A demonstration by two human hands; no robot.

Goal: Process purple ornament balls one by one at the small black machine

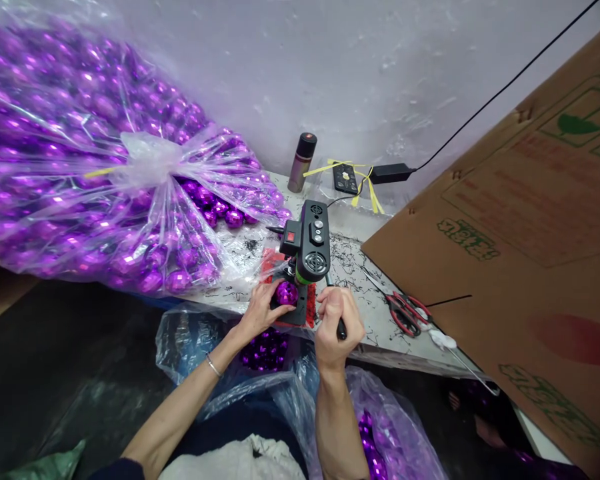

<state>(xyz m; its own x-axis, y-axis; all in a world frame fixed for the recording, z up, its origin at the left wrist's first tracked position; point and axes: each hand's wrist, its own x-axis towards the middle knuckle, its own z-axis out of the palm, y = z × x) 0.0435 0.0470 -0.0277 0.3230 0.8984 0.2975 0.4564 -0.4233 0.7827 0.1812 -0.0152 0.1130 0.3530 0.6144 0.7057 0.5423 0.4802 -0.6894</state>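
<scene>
My left hand [264,308] holds a shiny purple faceted ball [287,293] between thumb and fingers, on the dark base plate of a small black bench press [314,241]. The press head, with round vents and a red switch, stands just above the ball. My right hand [338,325] is wrapped around the press's lever handle [341,329], whose black end shows below the fist. Under the press lies a red mat [311,305]. Whether the press touches the ball is hidden by its head.
A huge clear bag of purple balls [80,153] fills the left. Scissors [405,310] lie right of the press, before a large cardboard box [520,240]. Behind stand a spray can [303,162] and a power adapter [391,173]. Open plastic bags [190,340] hang below the table edge.
</scene>
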